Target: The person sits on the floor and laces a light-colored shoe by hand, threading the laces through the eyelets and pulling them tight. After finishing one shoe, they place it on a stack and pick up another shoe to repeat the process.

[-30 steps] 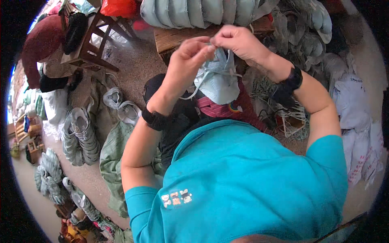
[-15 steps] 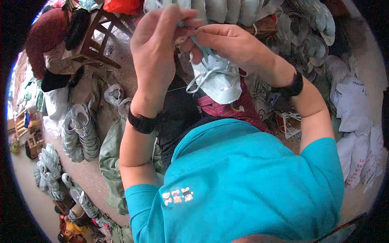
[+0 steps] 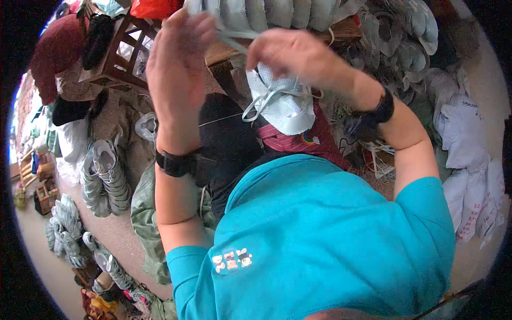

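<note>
A pale grey-white mesh shoe upper (image 3: 285,109) lies over my lap, its toe toward me and a loose bow of lace across its front. Above its far end, a light shoelace (image 3: 234,35) stretches between my two hands. My left hand (image 3: 181,58), smeared by motion, is raised to the left of the shoe with its fingers closed on one end. My right hand (image 3: 298,53) is curled over the far part of the shoe, its fingers pinched on the lace and hiding the shoe's opening.
A row of pale shoe uppers (image 3: 272,13) rests on a wooden bench (image 3: 345,31) ahead. More uppers (image 3: 106,176) are stacked on the floor at left. A wooden stool (image 3: 120,66) stands far left, white sacks (image 3: 466,138) at right, and a green sack (image 3: 149,224) beside my left arm.
My hands have moved apart: the left went left and toward me, drawing the shoelace out between them. My right hand has shifted slightly left. The shoe upper stays on my lap.
</note>
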`<control>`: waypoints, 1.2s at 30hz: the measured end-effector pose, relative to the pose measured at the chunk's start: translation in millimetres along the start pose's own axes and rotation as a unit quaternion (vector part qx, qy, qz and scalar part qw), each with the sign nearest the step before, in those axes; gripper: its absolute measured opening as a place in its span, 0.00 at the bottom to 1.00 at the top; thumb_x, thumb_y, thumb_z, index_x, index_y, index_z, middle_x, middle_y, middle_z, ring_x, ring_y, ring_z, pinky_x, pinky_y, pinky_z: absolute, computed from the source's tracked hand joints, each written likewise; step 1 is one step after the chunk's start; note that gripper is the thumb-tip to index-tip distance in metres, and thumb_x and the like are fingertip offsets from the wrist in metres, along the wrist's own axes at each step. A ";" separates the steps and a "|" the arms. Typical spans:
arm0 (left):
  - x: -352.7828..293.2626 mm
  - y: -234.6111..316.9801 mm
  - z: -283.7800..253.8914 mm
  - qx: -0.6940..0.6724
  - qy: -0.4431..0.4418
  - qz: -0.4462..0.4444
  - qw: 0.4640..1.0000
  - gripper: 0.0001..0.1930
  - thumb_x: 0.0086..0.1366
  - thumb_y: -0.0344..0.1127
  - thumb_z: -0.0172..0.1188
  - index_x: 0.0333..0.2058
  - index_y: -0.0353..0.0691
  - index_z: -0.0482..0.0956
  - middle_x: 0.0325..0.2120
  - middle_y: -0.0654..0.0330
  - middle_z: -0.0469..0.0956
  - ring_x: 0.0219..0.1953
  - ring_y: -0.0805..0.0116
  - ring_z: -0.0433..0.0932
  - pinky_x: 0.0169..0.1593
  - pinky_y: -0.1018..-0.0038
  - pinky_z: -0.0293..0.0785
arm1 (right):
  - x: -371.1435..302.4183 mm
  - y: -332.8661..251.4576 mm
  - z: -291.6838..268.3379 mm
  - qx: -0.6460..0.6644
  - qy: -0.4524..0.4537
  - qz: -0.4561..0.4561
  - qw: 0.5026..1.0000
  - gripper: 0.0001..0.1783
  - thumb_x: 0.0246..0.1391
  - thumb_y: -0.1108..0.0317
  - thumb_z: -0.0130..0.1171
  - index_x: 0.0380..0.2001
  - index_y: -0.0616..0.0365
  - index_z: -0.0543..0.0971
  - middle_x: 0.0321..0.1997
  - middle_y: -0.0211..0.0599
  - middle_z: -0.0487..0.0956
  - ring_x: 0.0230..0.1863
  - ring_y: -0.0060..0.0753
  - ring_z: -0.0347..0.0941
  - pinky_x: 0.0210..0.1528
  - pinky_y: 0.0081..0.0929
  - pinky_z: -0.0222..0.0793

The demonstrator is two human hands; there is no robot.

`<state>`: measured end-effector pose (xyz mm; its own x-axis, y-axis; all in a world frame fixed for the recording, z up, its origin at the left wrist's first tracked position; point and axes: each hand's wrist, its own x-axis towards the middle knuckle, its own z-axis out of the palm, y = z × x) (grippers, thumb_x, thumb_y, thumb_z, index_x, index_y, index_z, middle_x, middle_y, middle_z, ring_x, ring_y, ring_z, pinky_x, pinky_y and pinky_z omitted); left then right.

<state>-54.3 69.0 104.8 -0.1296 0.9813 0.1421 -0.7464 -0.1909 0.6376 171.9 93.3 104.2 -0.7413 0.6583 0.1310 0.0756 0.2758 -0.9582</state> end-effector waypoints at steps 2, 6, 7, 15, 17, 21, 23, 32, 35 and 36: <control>11.8 7.4 -48.2 -0.068 0.085 -0.011 0.994 0.09 0.70 0.30 0.50 0.44 0.30 0.73 0.36 0.52 0.79 0.36 0.67 0.80 0.42 0.77 0.77 | -12.6 24.5 -42.9 0.059 0.099 0.034 0.993 0.18 0.64 0.59 0.44 0.33 0.55 0.81 0.25 0.23 0.72 0.21 0.14 0.62 0.23 0.15 0.59; -28.3 57.7 -192.4 0.238 0.157 -0.055 0.957 0.07 0.67 0.25 0.50 0.41 0.29 0.74 0.30 0.59 0.75 0.30 0.73 0.74 0.35 0.80 0.71 | -63.5 62.3 -189.3 0.498 0.080 0.100 0.858 0.09 0.61 0.67 0.49 0.32 0.58 0.76 0.23 0.28 0.74 0.21 0.23 0.68 0.24 0.17 0.67; -42.2 76.3 -230.6 0.452 0.149 -0.044 0.878 0.07 0.67 0.24 0.50 0.41 0.29 0.74 0.28 0.60 0.74 0.29 0.74 0.72 0.33 0.81 0.70 | -89.7 62.7 -222.4 0.307 0.380 0.112 0.865 0.13 0.65 0.62 0.46 0.37 0.60 0.75 0.16 0.20 0.60 0.14 0.17 0.50 0.16 0.19 0.48; -57.7 144.0 -329.7 0.243 0.287 0.071 0.924 0.14 0.66 0.24 0.46 0.50 0.32 0.69 0.29 0.63 0.72 0.29 0.74 0.69 0.35 0.76 0.71 | -206.9 56.1 -301.8 0.052 0.587 0.125 0.798 0.15 0.60 0.65 0.48 0.46 0.61 0.74 0.20 0.22 0.63 0.15 0.19 0.55 0.16 0.19 0.52; -48.3 109.6 -280.7 0.263 0.279 0.094 0.919 0.17 0.66 0.25 0.49 0.53 0.31 0.65 0.30 0.61 0.74 0.28 0.76 0.71 0.34 0.79 0.71 | -186.6 72.0 -263.4 -0.016 0.499 0.208 0.841 0.18 0.57 0.67 0.51 0.50 0.57 0.75 0.24 0.20 0.68 0.19 0.20 0.61 0.20 0.23 0.58; -47.5 10.7 -161.6 0.443 0.037 0.017 0.896 0.23 0.68 0.32 0.52 0.57 0.28 0.58 0.40 0.52 0.81 0.29 0.75 0.77 0.36 0.80 0.73 | -125.5 96.8 -142.0 -0.522 0.123 0.061 0.842 0.13 0.59 0.67 0.48 0.42 0.61 0.77 0.42 0.37 0.74 0.37 0.29 0.71 0.40 0.27 0.70; -52.8 -35.8 -113.3 0.319 0.048 -0.057 0.945 0.21 0.70 0.35 0.52 0.56 0.29 0.61 0.41 0.50 0.81 0.36 0.70 0.81 0.43 0.75 0.78 | -102.9 104.4 -72.6 -0.270 0.151 0.112 0.944 0.13 0.61 0.66 0.46 0.40 0.62 0.77 0.38 0.36 0.74 0.36 0.27 0.70 0.39 0.26 0.69; -67.3 -106.1 -50.5 0.582 -0.141 0.059 0.799 0.08 0.60 0.28 0.63 0.38 0.35 0.78 0.31 0.59 0.75 0.30 0.69 0.76 0.36 0.75 0.74 | -73.4 84.3 -15.5 -0.166 0.156 0.167 0.959 0.13 0.64 0.62 0.48 0.34 0.61 0.76 0.26 0.25 0.73 0.29 0.17 0.67 0.34 0.20 0.65; -62.7 -100.1 -47.5 0.606 -0.165 0.049 0.777 0.09 0.57 0.28 0.64 0.37 0.36 0.78 0.31 0.56 0.74 0.30 0.63 0.76 0.35 0.73 0.74 | -74.6 78.3 -17.5 -0.090 0.158 0.211 0.960 0.14 0.65 0.61 0.47 0.35 0.59 0.76 0.24 0.23 0.71 0.27 0.14 0.66 0.31 0.18 0.64; -60.7 -97.7 -46.2 0.615 -0.177 0.043 0.767 0.08 0.57 0.27 0.63 0.36 0.36 0.77 0.32 0.54 0.74 0.31 0.60 0.76 0.35 0.70 0.74 | -74.5 77.4 -17.0 -0.054 0.159 0.217 0.962 0.14 0.66 0.60 0.47 0.36 0.59 0.77 0.23 0.23 0.71 0.26 0.14 0.65 0.30 0.17 0.63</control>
<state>-3.7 29.2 -1.1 0.2046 0.9374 0.2818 0.4643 -0.3464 0.8151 244.3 77.5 24.6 -0.3836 0.9042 -0.1880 0.4136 -0.0138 -0.9103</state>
